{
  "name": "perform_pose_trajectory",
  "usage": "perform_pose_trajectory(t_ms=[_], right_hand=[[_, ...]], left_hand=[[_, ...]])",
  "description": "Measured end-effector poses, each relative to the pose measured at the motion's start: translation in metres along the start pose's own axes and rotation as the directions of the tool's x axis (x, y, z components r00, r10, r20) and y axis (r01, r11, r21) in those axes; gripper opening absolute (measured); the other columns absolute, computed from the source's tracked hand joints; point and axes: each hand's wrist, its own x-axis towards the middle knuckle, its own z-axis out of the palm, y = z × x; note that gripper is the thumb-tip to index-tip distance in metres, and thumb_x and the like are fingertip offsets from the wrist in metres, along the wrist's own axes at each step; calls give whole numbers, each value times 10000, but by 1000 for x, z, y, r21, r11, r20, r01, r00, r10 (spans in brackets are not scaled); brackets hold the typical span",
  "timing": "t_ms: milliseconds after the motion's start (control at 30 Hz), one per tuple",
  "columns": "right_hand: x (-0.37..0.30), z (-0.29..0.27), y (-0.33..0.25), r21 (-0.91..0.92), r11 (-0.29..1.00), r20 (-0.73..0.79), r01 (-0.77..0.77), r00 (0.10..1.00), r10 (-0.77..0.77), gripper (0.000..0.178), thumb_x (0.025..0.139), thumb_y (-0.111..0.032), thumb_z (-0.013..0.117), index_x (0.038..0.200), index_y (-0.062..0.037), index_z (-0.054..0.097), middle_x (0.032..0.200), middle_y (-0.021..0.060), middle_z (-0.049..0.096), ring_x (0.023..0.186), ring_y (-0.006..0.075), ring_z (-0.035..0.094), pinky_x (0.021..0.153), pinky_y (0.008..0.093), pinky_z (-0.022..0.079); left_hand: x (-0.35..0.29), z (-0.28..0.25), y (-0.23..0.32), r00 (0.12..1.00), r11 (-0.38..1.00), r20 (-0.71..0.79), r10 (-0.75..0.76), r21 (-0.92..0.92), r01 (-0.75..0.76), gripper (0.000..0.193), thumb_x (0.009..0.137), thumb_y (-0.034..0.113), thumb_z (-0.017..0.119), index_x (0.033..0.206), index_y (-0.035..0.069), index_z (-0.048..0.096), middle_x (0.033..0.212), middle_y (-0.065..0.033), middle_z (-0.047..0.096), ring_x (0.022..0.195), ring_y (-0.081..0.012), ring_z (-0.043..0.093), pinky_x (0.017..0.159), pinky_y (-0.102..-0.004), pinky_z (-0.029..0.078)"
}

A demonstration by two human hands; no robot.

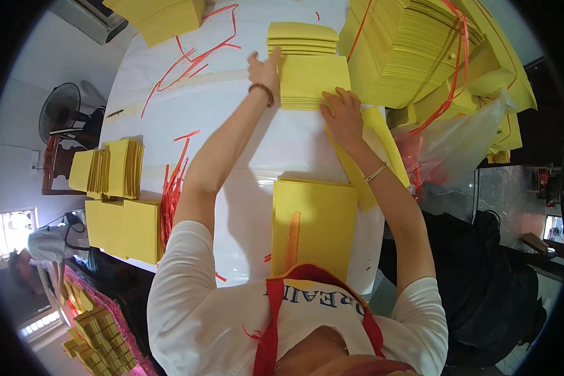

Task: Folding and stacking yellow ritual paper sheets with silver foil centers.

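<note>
In front of me on the white table lies a stack of yellow paper (313,78), its sheets squared into a block. My left hand (264,70) is at its left edge, fingers apart, close against the side of the paper. Over the near right corner rests my right hand (343,116), its fingers spread on the top sheet and its side. Directly behind is another stack of folded yellow paper (302,31) in several layers. Nearer my body sits a larger yellow pad (323,219) with an orange strip (292,241) on it.
Tall yellow paper piles (398,59) tied with red string stand at the far right, beside a clear plastic bag (467,138). Red strips (174,188) and smaller yellow bundles (122,222) lie left. Beyond the table are a fan (60,108) and another person (47,244).
</note>
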Motion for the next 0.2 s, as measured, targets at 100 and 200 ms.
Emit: perform_pose_trajectory(t_ms=[100, 200], right_hand=[[6, -1, -14, 16, 1000, 0, -4, 1000, 4, 296, 799, -266, 588, 1076, -163, 610, 1216, 85, 458, 1144, 346, 370, 871, 444, 441], [7, -1, -12, 11, 1000, 35, -26, 999, 26, 302, 793, -270, 594, 1068, -146, 613, 1217, 100, 455, 1152, 343, 361, 878, 444, 440]], left_hand=[[44, -16, 35, 983, 971, 80, -168, -159, 179, 1061, 650, 650, 613, 1414, 112, 109, 1420, -195, 225, 1266, -376, 289, 979, -500, 316], [62, -16, 51, 887, 939, 327, -327, 2, 345, 980, 706, 662, 557, 1426, 209, 72, 1462, -155, 107, 1328, -310, 170, 967, -588, 239]])
